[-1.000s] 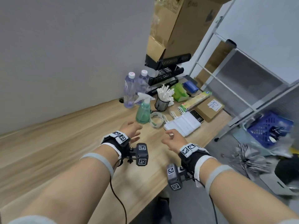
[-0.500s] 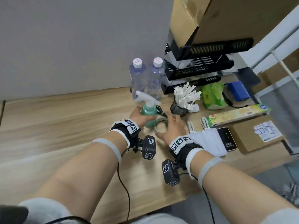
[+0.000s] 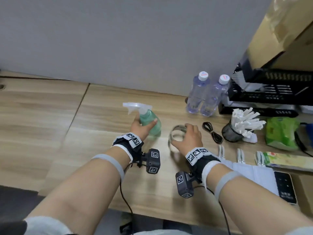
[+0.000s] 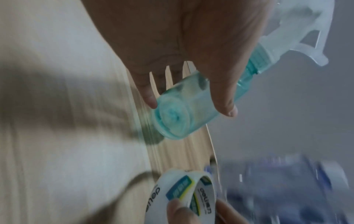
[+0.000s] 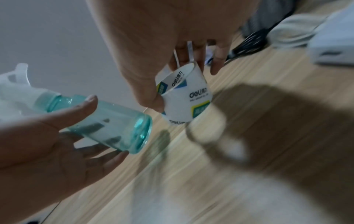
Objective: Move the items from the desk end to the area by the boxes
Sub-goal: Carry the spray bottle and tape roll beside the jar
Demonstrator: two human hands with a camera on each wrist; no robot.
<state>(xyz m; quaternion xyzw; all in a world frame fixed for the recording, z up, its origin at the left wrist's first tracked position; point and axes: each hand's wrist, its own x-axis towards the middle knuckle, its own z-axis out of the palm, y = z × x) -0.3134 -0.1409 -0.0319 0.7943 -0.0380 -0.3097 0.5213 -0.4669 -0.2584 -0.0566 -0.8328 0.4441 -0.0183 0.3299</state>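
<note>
Left hand (image 3: pixel 141 127) wrapped around green spray bottle (image 3: pixel 149 122), thumb on one side, fingers on the other; bottle tilted and lifted clear of wooden desk (image 3: pixel 67 133). Right hand (image 3: pixel 189 136) pinching tape roll (image 3: pixel 177 135) between thumb and curled fingers, roll raised above desk. Beyond, near wall: two water bottles (image 3: pixel 204 95), coiled black cable (image 3: pixel 212 132), cup of white sticks (image 3: pixel 237 128).
</note>
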